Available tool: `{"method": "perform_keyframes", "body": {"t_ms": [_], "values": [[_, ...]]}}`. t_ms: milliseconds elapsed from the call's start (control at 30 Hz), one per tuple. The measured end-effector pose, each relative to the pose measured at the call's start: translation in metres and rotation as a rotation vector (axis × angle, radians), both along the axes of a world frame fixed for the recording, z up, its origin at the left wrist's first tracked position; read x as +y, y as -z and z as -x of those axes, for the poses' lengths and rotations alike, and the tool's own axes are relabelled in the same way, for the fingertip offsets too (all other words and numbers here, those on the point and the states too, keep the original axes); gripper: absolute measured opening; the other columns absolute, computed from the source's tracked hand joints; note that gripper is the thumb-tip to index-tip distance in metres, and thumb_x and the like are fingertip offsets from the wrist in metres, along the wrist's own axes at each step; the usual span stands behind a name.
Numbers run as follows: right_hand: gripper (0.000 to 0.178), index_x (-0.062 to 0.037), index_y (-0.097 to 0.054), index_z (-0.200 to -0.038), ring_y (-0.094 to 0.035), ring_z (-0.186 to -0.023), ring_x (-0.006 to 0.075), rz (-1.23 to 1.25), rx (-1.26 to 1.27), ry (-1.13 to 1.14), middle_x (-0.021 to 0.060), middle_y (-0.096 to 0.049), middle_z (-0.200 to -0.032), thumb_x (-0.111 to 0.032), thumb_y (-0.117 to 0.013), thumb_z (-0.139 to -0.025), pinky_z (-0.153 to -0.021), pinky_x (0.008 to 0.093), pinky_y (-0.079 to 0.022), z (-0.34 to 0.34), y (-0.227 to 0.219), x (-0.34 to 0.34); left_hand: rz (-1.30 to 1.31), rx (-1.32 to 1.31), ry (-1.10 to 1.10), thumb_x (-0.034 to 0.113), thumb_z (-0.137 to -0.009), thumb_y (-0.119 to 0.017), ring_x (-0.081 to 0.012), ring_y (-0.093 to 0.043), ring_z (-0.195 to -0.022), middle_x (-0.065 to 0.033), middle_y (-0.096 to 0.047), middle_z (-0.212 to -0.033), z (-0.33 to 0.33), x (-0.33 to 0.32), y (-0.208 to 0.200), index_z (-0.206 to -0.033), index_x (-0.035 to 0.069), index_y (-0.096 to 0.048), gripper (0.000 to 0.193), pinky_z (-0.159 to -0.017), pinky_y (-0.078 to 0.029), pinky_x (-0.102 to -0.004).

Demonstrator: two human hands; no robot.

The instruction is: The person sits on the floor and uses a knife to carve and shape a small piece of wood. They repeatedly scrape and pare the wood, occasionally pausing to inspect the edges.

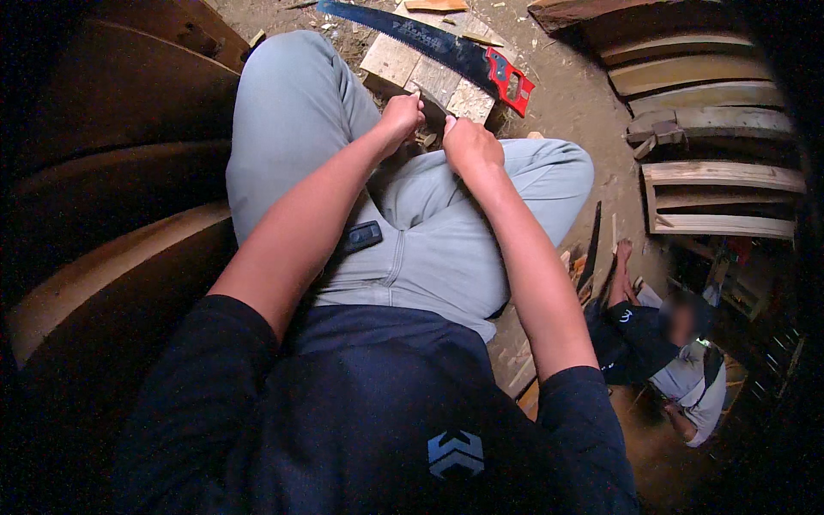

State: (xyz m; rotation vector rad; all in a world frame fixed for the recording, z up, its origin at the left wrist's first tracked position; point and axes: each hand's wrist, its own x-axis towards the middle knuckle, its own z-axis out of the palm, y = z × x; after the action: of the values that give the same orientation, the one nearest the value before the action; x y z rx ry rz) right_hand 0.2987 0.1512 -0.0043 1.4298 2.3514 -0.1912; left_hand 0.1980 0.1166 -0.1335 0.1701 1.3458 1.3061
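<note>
My left hand (pixel 402 118) is closed, its thumb and fingers pinched together at the near edge of a pale wooden block (pixel 386 58). Just to its right, my right hand (pixel 474 148) is also closed, thumb pointing forward. Between the two hands runs a thin dark strip (pixel 435 104), which both seem to grip at its ends; its kind is too small to make out. Across the block lies a handsaw (pixel 429 36) with a curved dark blade and a red handle (pixel 511 82), untouched by either hand.
Curved wooden boards (pixel 120 219) stand close on my left. Several wooden frames (pixel 721 176) are stacked at the right. Another person (pixel 661 343) sits at the lower right. Wood scraps lie on the dirt floor (pixel 592 129). A small black device (pixel 363 236) rests on my lap.
</note>
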Motion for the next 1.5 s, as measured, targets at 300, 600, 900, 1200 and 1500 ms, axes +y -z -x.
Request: {"method": "perform_keyframes", "body": {"t_ms": [300, 600, 900, 1200, 1500], "values": [[0.041, -0.0007, -0.064, -0.092, -0.066, -0.088, 0.0360, -0.020, 0.000, 0.028, 0.0209, -0.067, -0.093, -0.034, -0.041, -0.095, -0.077, 0.0453, -0.053, 0.004, -0.002, -0.011, 0.137, 0.335, 0.051, 0.013, -0.085, -0.045, -0.0324, -0.061, -0.067, -0.0188, -0.064, -0.081, -0.004, 0.003, 0.006, -0.085, 0.001, -0.059, 0.018, -0.065, -0.048, -0.0447], [0.048, 0.0016, -0.064, -0.100, -0.061, -0.098, 0.0403, 0.105, -0.001, 0.115, 0.0254, -0.064, -0.102, -0.037, -0.036, -0.096, -0.085, 0.0491, -0.048, 0.005, -0.003, 0.000, 0.066, 0.614, 0.160, 0.014, -0.085, -0.045, -0.0376, -0.061, -0.085, -0.0233, -0.062, -0.090, -0.007, -0.002, 0.004, -0.087, -0.001, -0.061, 0.021, -0.077, -0.047, -0.0463], [0.048, 0.0006, -0.066, -0.098, -0.062, -0.096, 0.0406, 0.101, -0.074, 0.005, 0.0247, -0.065, -0.099, -0.037, -0.036, -0.096, -0.084, 0.0486, -0.048, 0.002, -0.024, 0.002, 0.174, 0.359, 0.049, 0.027, -0.093, -0.037, -0.0342, -0.059, -0.077, -0.0204, -0.061, -0.087, -0.011, -0.005, -0.020, -0.089, -0.001, -0.059, 0.036, -0.071, -0.044, -0.0449], [0.038, -0.0016, -0.060, -0.092, -0.068, -0.085, 0.0338, -0.091, -0.018, 0.052, 0.0193, -0.068, -0.091, -0.034, -0.042, -0.096, -0.073, 0.0443, -0.054, 0.003, 0.011, -0.012, 0.179, 0.455, 0.110, 0.028, -0.094, -0.035, -0.0406, -0.058, -0.090, -0.0250, -0.061, -0.094, -0.014, -0.001, -0.003, -0.094, -0.003, -0.059, 0.039, -0.078, -0.044, -0.0473], [0.043, -0.0014, -0.066, -0.095, -0.065, -0.093, 0.0351, 0.035, -0.044, 0.052, 0.0209, -0.066, -0.098, -0.035, -0.040, -0.096, -0.080, 0.0445, -0.052, 0.000, -0.008, 0.005, 0.191, 0.391, 0.071, 0.028, -0.093, -0.037, -0.0376, -0.060, -0.088, -0.0215, -0.063, -0.091, -0.014, -0.002, 0.002, -0.090, 0.002, -0.060, 0.036, -0.076, -0.045, -0.0465]]}}
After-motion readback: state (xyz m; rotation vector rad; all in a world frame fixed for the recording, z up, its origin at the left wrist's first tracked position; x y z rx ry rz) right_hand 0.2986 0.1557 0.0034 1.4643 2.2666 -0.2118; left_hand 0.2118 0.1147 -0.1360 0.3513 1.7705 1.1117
